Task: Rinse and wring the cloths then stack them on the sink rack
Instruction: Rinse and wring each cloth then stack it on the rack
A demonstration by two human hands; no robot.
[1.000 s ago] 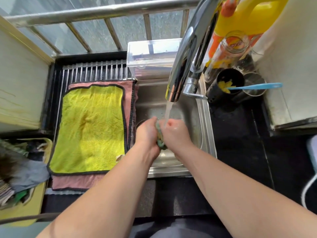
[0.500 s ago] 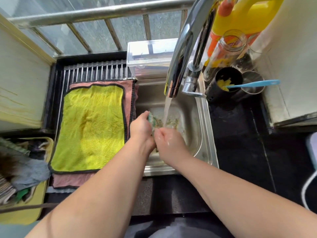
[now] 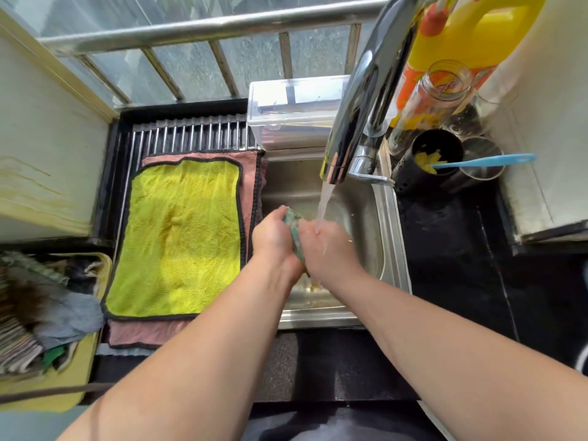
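Cloth (image 3: pixel 293 229) lies lengthwise between your palms, wrist to fingertip; your left hand (image 3: pixel 273 238) and right hand (image 3: pixel 329 245) both clasp it.

A home kitchen is indicated by the steel sink (image 3: pixel 389 218), running tap (image 3: pixel 359 109), dish rack (image 3: pixel 191 133) and black worktop (image 3: pixel 451 249).

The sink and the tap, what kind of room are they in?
Most likely a home kitchen: a steel sink with a running tap, a yellow cloth on a rack, and a yellow jug beside it.
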